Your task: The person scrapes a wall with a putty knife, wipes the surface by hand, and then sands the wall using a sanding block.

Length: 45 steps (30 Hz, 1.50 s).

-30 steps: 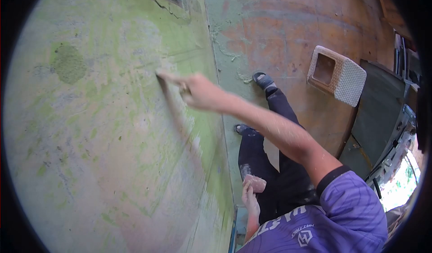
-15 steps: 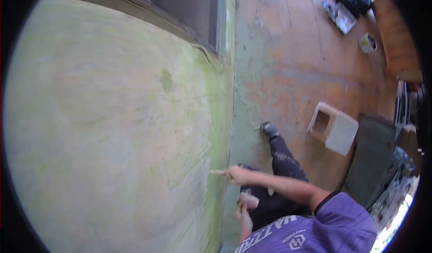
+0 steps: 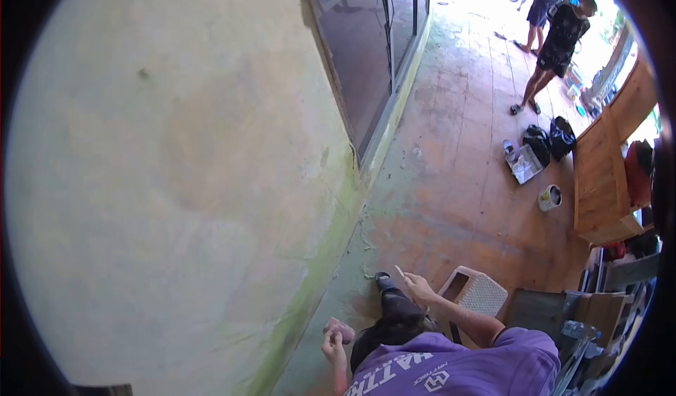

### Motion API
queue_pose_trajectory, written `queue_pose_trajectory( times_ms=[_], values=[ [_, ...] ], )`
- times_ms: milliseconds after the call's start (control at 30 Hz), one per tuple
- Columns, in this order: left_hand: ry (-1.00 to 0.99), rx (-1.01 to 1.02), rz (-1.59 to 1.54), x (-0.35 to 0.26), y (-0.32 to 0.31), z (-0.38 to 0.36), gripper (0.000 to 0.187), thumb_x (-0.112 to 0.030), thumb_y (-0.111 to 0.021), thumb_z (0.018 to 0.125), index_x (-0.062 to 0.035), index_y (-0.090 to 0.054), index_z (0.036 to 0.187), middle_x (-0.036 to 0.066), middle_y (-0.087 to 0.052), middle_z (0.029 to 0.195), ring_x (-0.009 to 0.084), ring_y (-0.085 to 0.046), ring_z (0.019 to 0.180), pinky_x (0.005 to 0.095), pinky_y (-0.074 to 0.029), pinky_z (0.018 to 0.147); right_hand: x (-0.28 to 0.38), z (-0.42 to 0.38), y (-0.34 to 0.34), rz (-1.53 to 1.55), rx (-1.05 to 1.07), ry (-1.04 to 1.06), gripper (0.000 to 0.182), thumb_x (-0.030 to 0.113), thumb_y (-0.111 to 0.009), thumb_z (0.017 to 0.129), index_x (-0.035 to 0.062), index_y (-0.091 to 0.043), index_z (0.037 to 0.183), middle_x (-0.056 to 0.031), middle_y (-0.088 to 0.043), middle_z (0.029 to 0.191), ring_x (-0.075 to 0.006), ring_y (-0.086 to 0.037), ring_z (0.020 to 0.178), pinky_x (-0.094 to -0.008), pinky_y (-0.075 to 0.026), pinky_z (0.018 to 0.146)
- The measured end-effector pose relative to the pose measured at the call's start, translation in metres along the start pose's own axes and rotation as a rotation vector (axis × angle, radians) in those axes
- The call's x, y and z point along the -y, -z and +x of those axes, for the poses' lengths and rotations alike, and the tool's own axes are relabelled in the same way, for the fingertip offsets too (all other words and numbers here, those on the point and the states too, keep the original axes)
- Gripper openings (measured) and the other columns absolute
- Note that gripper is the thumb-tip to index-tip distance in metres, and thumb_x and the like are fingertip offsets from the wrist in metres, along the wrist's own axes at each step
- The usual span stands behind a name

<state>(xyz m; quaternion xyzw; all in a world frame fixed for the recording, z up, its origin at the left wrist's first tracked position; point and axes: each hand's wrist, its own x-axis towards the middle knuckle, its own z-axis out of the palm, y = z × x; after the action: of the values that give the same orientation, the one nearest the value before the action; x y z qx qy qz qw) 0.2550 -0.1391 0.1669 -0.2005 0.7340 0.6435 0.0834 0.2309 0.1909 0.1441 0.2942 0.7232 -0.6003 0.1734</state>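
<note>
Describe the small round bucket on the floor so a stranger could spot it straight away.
Start at the long wooden bench along the right side of the reddish plank floor. The white bucket stands on the floor beside the bench's near end, just below a flat tray and two black bags. It is the only round, pale container there.
</note>
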Motion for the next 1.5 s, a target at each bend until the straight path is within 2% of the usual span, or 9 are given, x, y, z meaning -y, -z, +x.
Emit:
queue_pose_trajectory(
  times_ms=[167, 200, 333, 600, 833, 1000, 1167, 1300, 1500],
  values=[
    [-0.199, -0.122, -0.110, 0.001, 0.025, -0.044, 0.045, -0.007, -0.065, 0.091, 0.0052, -0.051, 0.133, 0.015, -0.058, 0.127, 0.0220, -0.060, 0.109, 0.0347, -0.050, 0.094, 0.024, -0.056, -0.006, -0.025, 0.025, -0.058, 0.045, 0.035, -0.052, 0.101, 0.0076, -0.058, 0.136, -0.0066, -0.061, 0.079, -0.0153, -0.059, 0.057, -0.0319, -0.049, 0.050],
    [-0.221, -0.124, -0.075, -0.001, 0.032, -0.055, 0.063, -0.001, -0.064, 0.090, -0.0008, -0.035, 0.146, 0.017, -0.051, 0.135, 0.0257, -0.056, 0.119, 0.0366, -0.047, 0.099, 0.027, -0.066, -0.009, -0.035, 0.034, -0.041, 0.045, 0.035, -0.052, 0.101, 0.0075, -0.057, 0.136, -0.0060, -0.060, 0.079, -0.0149, -0.059, 0.056, -0.0315, -0.049, 0.049],
    [-0.172, -0.253, -0.144, 0.002, 0.046, -0.097, 0.076, 0.001, -0.064, 0.086, -0.0068, -0.025, 0.151, 0.024, -0.051, 0.129, 0.0310, -0.058, 0.115, 0.0424, -0.049, 0.097, 0.045, -0.107, -0.007, -0.019, 0.078, 0.009, 0.043, 0.034, -0.055, 0.100, 0.0057, -0.059, 0.133, -0.0038, -0.058, 0.077, -0.0124, -0.057, 0.056, -0.0303, -0.048, 0.048],
    [0.146, -0.214, -0.753, 0.020, 0.066, -0.129, 0.058, -0.008, -0.066, 0.081, -0.0097, -0.047, 0.136, 0.009, -0.055, 0.124, 0.0250, -0.058, 0.111, 0.0387, -0.050, 0.093, 0.013, -0.140, 0.012, 0.084, 0.037, 0.033, 0.042, 0.031, -0.055, 0.101, 0.0009, -0.059, 0.131, -0.0037, -0.058, 0.075, -0.0113, -0.057, 0.056, -0.0280, -0.047, 0.050],
    [-0.071, -0.248, -0.953, -0.040, 0.069, -0.132, 0.048, -0.010, -0.064, 0.086, -0.0087, -0.049, 0.132, 0.007, -0.055, 0.124, 0.0206, -0.055, 0.114, 0.0363, -0.045, 0.098, 0.027, -0.122, 0.028, 0.063, 0.181, 0.022, 0.039, 0.028, -0.055, 0.100, 0.0009, -0.061, 0.127, -0.0039, -0.057, 0.070, -0.0135, -0.056, 0.051, -0.0296, -0.048, 0.047],
    [-0.319, -0.481, -0.626, -0.080, 0.025, -0.105, 0.039, -0.015, -0.057, 0.100, -0.0028, -0.047, 0.135, 0.008, -0.055, 0.130, 0.0191, -0.053, 0.119, 0.0338, -0.042, 0.102, 0.036, -0.067, 0.051, 0.122, 0.229, 0.081, 0.039, 0.027, -0.055, 0.100, 0.0013, -0.060, 0.128, -0.0047, -0.059, 0.076, -0.0137, -0.057, 0.052, -0.0293, -0.049, 0.049],
    [-0.635, -0.613, -0.096, -0.204, -0.031, -0.039, 0.031, -0.011, -0.050, 0.104, 0.0054, -0.055, 0.131, 0.014, -0.059, 0.134, 0.0186, -0.056, 0.122, 0.0337, -0.041, 0.106, 0.063, 0.000, 0.121, 0.069, 0.267, 0.169, 0.040, 0.027, -0.056, 0.100, 0.0010, -0.059, 0.130, -0.0054, -0.059, 0.077, -0.0138, -0.057, 0.054, -0.0298, -0.048, 0.048],
    [-1.320, -0.799, 0.474, -0.391, -0.033, 0.016, 0.032, 0.000, -0.047, 0.102, 0.0017, -0.061, 0.130, 0.017, -0.061, 0.136, 0.0303, -0.051, 0.135, 0.0395, -0.042, 0.109, 0.098, 0.053, 0.187, 0.033, 0.318, 0.145, 0.039, 0.027, -0.054, 0.101, 0.0001, -0.059, 0.128, -0.0050, -0.054, 0.075, -0.0140, -0.055, 0.051, -0.0295, -0.047, 0.044],
    [-1.632, -1.072, 0.776, -0.563, -0.034, 0.092, 0.050, 0.012, -0.047, 0.088, -0.0055, -0.061, 0.132, 0.011, -0.060, 0.138, 0.0341, -0.044, 0.140, 0.0466, -0.036, 0.114, 0.146, 0.118, 0.242, -0.122, 0.291, 0.164, 0.040, 0.027, -0.054, 0.100, 0.0010, -0.058, 0.130, -0.0055, -0.055, 0.076, -0.0140, -0.055, 0.050, -0.0303, -0.047, 0.044]
  ],
)
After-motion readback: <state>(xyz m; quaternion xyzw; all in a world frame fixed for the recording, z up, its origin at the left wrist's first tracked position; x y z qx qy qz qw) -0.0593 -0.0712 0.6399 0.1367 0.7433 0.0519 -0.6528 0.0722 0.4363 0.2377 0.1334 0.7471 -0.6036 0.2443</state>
